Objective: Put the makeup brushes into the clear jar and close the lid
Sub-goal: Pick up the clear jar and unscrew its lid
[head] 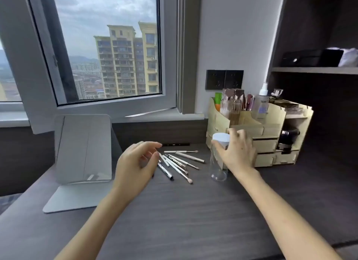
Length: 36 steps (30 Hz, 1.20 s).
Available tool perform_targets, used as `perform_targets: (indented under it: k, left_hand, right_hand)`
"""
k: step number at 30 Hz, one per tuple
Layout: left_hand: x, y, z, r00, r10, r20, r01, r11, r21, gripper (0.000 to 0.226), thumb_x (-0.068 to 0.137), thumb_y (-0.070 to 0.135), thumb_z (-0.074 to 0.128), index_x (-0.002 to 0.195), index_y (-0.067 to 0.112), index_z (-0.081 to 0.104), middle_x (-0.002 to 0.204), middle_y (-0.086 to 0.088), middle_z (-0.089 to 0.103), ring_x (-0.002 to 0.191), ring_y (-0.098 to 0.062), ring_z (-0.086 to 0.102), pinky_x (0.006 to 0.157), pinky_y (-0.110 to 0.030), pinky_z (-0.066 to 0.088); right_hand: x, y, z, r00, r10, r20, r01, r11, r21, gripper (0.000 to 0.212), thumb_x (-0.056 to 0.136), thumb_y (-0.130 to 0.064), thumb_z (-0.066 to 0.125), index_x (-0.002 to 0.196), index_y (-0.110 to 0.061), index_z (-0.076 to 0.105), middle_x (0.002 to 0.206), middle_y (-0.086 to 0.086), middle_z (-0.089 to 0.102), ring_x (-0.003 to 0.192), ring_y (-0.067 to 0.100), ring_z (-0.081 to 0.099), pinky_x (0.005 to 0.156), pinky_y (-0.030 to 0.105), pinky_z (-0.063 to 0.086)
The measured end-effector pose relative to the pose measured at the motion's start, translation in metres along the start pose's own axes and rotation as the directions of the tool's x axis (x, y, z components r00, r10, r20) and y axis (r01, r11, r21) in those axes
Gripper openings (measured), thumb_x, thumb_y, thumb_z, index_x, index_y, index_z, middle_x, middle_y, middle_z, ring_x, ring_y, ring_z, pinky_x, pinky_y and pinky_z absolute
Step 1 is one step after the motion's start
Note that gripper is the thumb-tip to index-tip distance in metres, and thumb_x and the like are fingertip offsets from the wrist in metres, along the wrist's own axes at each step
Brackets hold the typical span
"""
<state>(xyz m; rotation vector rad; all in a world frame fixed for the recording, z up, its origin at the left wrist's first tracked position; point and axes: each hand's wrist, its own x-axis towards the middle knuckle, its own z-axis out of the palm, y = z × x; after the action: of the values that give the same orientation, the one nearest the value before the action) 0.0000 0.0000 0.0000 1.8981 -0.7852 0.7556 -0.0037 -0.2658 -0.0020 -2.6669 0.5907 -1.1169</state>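
Note:
Several makeup brushes [179, 163] with white and silver handles lie fanned out on the dark desk [193, 211]. To their right a tall clear jar [218, 168] stands upright, topped by a white lid [221, 140]. My right hand [239, 151] wraps around the lid from the right, thumb in front and fingers behind. Just left of the brushes my left hand [135, 163] hovers with fingers apart, holding nothing, and covers the near ends of some handles.
A tilted mirror on a stand [83, 149] is at the left. A wooden cosmetics organiser [271, 136] full of bottles stands right behind the jar. A black pen [176, 144] lies at the back. The window sill [155, 118] runs behind the desk.

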Motion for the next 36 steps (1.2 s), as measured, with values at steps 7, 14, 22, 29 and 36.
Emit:
perform_targets:
  k: [7, 14, 22, 29, 36]
  left_hand:
    - [0.012, -0.02, 0.028, 0.998, 0.01, 0.063, -0.016, 0.994, 0.104, 0.018, 0.082, 0.019, 0.059, 0.096, 0.018, 0.07, 0.081, 0.014, 0.062, 0.077, -0.009, 0.056, 0.072, -0.029, 0.046]
    - [0.01, -0.016, 0.057, 0.987, 0.083, 0.137, -0.109, 0.973, 0.201, 0.041, 0.075, 0.031, 0.071, 0.113, 0.018, 0.066, 0.106, 0.0, 0.064, 0.098, -0.024, 0.057, 0.085, -0.03, 0.042]
    - [-0.004, -0.006, 0.073, 0.98, 0.136, 0.148, -0.176, 0.935, 0.306, 0.084, 0.063, 0.04, 0.081, 0.135, 0.015, 0.046, 0.1, -0.003, 0.064, 0.084, -0.022, 0.061, 0.07, -0.032, 0.05]
    - [-0.004, -0.022, 0.043, 0.885, -0.097, 0.455, 0.184, 0.971, -0.151, 0.074, 0.058, 0.044, 0.078, 0.12, 0.061, 0.04, 0.086, 0.008, 0.066, 0.073, -0.012, 0.059, 0.072, -0.024, 0.049]
    - [-0.007, -0.042, 0.013, 0.443, 0.04, 0.896, 0.787, 0.461, -0.41, 0.073, 0.067, 0.04, 0.079, 0.131, 0.021, 0.049, 0.094, -0.019, 0.066, 0.075, -0.032, 0.064, 0.072, -0.038, 0.051]
  right_hand:
    - [0.026, -0.007, 0.04, 0.996, 0.079, 0.044, -0.066, 0.966, -0.251, 0.069, 0.078, -0.068, 0.05, 0.117, -0.011, 0.048, 0.107, 0.014, 0.056, 0.093, 0.034, 0.058, 0.059, 0.032, 0.034]
    - [0.0, -0.023, 0.015, 0.992, 0.01, -0.124, 0.014, 0.982, 0.19, 0.052, 0.076, -0.054, 0.058, 0.111, -0.017, 0.058, 0.097, 0.01, 0.059, 0.084, 0.031, 0.06, 0.061, 0.029, 0.04]
    - [-0.049, -0.065, -0.004, 0.975, -0.003, 0.222, -0.161, 0.679, 0.716, 0.043, 0.077, -0.065, 0.046, 0.116, -0.045, 0.05, 0.11, -0.016, 0.054, 0.095, -0.005, 0.05, 0.071, 0.01, 0.036]
    - [-0.05, -0.068, -0.011, 0.952, -0.259, 0.16, 0.125, 0.812, 0.57, 0.034, 0.079, -0.061, 0.041, 0.095, -0.035, 0.057, 0.086, -0.01, 0.061, 0.078, 0.008, 0.057, 0.069, 0.03, 0.047]
    - [-0.028, -0.059, -0.037, 0.509, -0.724, 0.466, -0.051, 0.516, 0.855, 0.037, 0.085, -0.028, 0.057, 0.122, -0.03, 0.056, 0.094, -0.03, 0.055, 0.074, 0.0, 0.051, 0.069, 0.021, 0.043]
